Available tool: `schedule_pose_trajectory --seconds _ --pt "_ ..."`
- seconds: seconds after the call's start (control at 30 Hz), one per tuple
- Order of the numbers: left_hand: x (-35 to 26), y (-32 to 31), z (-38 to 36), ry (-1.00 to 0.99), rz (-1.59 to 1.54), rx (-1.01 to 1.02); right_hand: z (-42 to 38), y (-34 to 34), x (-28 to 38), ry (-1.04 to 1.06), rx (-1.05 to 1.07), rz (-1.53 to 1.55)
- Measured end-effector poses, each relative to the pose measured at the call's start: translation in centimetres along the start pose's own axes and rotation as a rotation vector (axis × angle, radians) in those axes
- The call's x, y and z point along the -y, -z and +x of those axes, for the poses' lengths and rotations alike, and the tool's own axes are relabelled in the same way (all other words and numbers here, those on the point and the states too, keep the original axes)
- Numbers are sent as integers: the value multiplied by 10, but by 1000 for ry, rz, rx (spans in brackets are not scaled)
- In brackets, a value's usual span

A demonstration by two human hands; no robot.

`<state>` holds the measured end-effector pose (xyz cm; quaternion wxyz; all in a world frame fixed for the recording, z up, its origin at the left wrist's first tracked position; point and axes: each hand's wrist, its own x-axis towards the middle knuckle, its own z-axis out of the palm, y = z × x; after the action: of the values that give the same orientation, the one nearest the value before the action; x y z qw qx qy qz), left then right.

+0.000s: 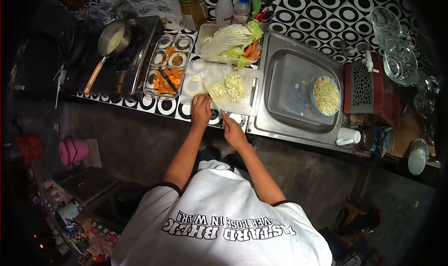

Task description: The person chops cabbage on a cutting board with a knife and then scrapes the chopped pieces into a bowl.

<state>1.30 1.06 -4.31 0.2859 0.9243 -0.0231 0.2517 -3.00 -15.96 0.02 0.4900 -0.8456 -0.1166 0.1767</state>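
Note:
My right hand (234,133) is closed around the blue handle of a knife (217,108), whose blade points up and left over the white cutting board (243,108). Beside the blade, my left hand (200,109) rests at the board's front edge with its fingers curled; what lies under them is hidden. Chopped cabbage (234,87) forms a pile right of the blade, with a smaller heap next to it. A pale cabbage piece (198,76) lies at the board's upper left. Behind the board, a plastic tub (203,55) holds a napa cabbage (228,41) and carrots (252,50).
Left of the board are divided trays (151,74) with orange food, then a stove (140,42) bearing a wooden-handled pan (106,46). To the right, a bowl of shredded cabbage (326,97) sits in the metal sink (267,98). A white mug (348,136) stands near the sink's corner.

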Motion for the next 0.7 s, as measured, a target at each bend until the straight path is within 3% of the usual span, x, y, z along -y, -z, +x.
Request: schedule_pose_trajectory --seconds 0.3,0.53,0.7 --pt "3 -1 -1 32 -69 -35 -52 6 2 -23 -54 -46" --pt "3 4 2 96 -125 8 -42 9 1 4 -138 -85" --pt "1 7 4 151 -119 46 -38 16 8 -32 -83 -112"
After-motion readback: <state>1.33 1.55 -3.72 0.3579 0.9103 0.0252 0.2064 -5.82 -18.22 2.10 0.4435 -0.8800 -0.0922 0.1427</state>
